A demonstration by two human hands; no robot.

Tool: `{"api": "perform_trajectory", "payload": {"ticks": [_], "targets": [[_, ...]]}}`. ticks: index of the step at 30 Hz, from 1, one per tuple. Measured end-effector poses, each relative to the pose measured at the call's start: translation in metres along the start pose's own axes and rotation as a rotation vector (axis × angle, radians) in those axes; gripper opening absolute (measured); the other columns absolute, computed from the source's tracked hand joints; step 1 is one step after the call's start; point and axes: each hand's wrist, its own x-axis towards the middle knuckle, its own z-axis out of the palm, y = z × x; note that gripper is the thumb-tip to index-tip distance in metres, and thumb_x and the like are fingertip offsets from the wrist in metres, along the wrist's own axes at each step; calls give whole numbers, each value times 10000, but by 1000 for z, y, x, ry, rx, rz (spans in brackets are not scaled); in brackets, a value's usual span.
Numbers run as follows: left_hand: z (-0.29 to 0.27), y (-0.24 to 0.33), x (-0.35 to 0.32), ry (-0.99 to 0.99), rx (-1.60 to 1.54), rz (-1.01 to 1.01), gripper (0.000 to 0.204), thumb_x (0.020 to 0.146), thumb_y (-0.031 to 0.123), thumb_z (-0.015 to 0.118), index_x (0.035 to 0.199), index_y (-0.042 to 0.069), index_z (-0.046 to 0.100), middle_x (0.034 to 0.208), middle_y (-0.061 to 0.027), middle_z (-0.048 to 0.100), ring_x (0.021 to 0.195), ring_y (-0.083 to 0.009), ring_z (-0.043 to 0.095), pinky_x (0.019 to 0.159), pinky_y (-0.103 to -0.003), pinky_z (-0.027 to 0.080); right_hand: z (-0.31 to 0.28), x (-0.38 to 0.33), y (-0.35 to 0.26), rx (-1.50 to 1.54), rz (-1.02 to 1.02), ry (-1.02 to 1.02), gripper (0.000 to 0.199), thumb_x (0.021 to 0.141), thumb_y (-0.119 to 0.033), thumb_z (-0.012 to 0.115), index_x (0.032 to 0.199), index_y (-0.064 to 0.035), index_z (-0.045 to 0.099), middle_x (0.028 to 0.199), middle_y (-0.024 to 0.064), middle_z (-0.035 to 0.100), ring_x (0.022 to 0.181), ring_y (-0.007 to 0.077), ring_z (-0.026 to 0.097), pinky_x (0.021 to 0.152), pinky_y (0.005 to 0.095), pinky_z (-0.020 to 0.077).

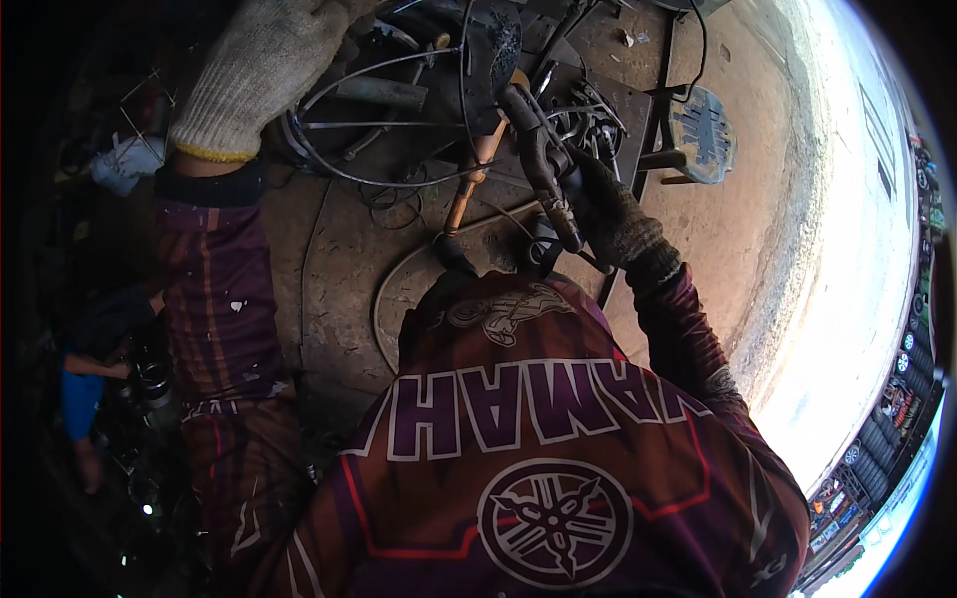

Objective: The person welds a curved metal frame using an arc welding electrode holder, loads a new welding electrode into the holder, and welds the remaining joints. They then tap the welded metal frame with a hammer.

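Note:
My left hand [261, 75], in a pale knit glove with a yellow cuff edge, reaches to the top of the view. Its fingers run into the dark upper edge, so their grip is hidden. A round metal wire frame [344, 171] lies just right of it. My right hand [613, 214], in a dark, dirty glove, is closed against a thick, worn, curved metal tool [540, 154]; the tool's exact kind is unclear. Left of this tool, a copper-coloured rod [474, 179] slants down to a black end near my chest.
A dark metal work table [623, 98] carries jumbled metal parts. Beyond it stands a worn stool [703, 135] with a slotted seat. A pale hose [384, 289] curves over the stained floor [339, 259]. At far left, another person's arm in a blue sleeve [82, 394] is near dark machine parts.

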Motion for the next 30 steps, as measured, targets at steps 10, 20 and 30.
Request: {"api": "perform_trajectory", "payload": {"ticks": [10, 20, 30], "targets": [[8, -26, 1, 77, 213, 176, 237, 984, 181, 581, 997, -35, 678, 860, -146, 680, 694, -193, 619, 628, -340, 513, 12, 12, 4, 230, -3, -32, 669, 908, -111, 648, 1493, -7, 341, 1285, 145, 597, 1214, 239, 579, 1029, 335, 462], [9, 9, -11, 58, 286, 38, 339, 1038, 241, 502, 881, -30, 631, 637, -86, 494, 517, -149, 438, 470, -331, 386, 15, 15, 7, 103, -5, -61, 718, 890, -68, 640, 1517, -11, 294, 1206, 120, 622, 1126, 235, 616, 980, 339, 488], [11, -23, -11, 42, 63, 217, 435, 1068, 319, 461, 843, -30, 591, 635, -44, 375, 519, -137, 326, 469, -312, 336, 17, 17, 5, 322, 123, -157, 846, 836, -56, 731, 1530, 5, 251, 1345, 120, 519, 1254, 215, 516, 1102, 331, 400]]}}
